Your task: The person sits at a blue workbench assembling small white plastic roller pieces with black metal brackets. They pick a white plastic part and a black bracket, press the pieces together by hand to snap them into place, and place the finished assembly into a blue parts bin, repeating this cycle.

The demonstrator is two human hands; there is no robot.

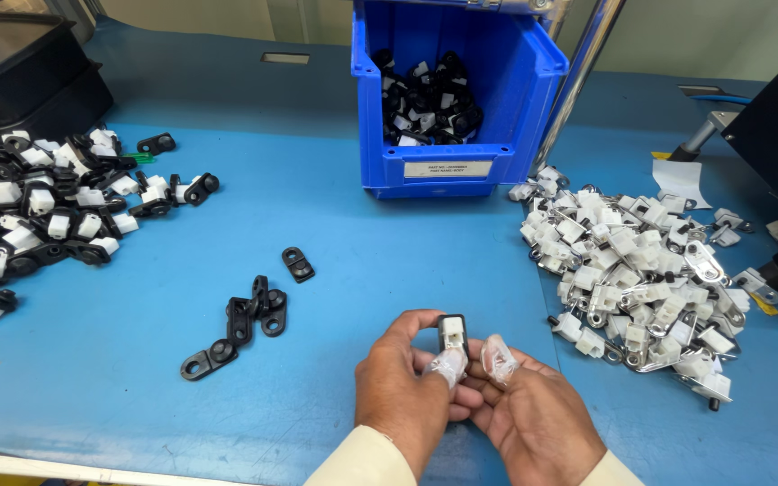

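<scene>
Fingertips of left hand (404,382) and right hand (533,414) pinch black-and-white clip (452,335) between them.

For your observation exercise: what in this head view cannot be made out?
- Part between both hands: lower half hidden by fingers.
- Left hand, right hand: wrists cut by bottom edge.
- Bin: top cut by upper edge.
- Bin label: too small.
- Black pile: cut by left edge.

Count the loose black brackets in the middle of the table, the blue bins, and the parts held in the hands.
Loose black brackets, middle of table: 5
Blue bin: 1
Black-and-white part held by left hand and right hand: 1
Total: 7
</scene>
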